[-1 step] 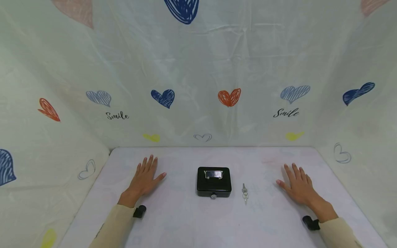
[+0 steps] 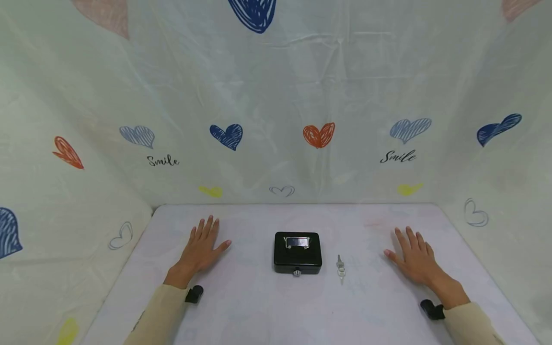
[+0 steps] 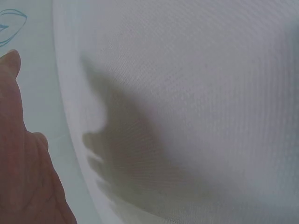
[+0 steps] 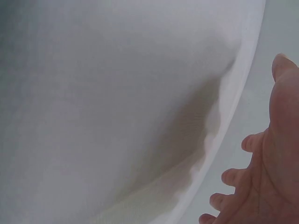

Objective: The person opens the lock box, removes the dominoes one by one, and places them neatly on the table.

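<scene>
A black cash box with a metal handle on its lid and a round lock at the front stands in the middle of the table. To its right lie small silver keys joined together. My left hand, palm down with straight, spread fingers, is left of the box and holds nothing. On the far side of the keys, my right hand is likewise spread and holds nothing. Each wrist view shows part of its hand, the left and the right, with a hand shadow on the white surface.
The white table has a back edge meeting a pale curtain printed with hearts and the word Smile. That curtain also encloses the left and right sides. Black wrist cameras are on the left wrist and right wrist.
</scene>
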Available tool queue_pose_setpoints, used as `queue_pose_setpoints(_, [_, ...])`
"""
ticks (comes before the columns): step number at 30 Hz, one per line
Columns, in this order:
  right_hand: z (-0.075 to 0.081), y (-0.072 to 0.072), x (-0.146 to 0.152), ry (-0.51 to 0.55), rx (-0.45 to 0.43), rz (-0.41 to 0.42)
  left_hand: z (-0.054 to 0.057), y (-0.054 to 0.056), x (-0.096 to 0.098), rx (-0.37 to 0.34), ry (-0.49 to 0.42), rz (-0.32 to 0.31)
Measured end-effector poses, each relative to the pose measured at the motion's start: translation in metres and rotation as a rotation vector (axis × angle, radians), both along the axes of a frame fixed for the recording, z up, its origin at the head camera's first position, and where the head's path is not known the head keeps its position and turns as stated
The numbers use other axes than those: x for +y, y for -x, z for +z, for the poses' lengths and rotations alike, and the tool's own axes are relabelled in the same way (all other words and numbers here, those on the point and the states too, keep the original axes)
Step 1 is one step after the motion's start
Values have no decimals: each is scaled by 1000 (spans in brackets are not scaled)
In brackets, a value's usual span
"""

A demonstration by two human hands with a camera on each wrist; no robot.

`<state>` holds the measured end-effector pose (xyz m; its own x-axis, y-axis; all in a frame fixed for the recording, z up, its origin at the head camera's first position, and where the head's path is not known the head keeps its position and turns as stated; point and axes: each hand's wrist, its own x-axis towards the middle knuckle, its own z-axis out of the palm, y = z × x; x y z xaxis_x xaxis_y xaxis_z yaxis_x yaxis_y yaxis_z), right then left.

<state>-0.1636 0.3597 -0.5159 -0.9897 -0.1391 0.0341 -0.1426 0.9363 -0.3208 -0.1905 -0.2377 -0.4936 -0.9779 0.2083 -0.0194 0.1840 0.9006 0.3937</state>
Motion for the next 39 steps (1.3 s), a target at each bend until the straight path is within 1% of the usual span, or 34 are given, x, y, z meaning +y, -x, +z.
queue_pose_setpoints(8, [2, -6, -7, 12, -10, 4, 8, -1, 7, -30, 2, -1])
queue_pose_setpoints(15, [7, -13, -26, 28, 16, 45, 7, -1, 11, 4, -14, -21])
queue_pose_setpoints(19, [8, -17, -39, 22, 34, 59, 7, -1, 17, 3, -21, -34])
queue_pose_setpoints(25, [6, -21, -55, 12, 26, 70, 7, -4, 26, -2, 14, -43])
queue_pose_setpoints(30, [5, -24, -67, 26, 29, 87, 8, -6, 35, 11, -8, -63])
queue_pose_setpoints(36, [3, -27, -83, 34, 24, 104, 4, -8, 46, 7, 3, -88])
queue_pose_setpoints(39, [2, -29, -89, 35, 24, 114, 4, -11, 52, 17, -24, -98])
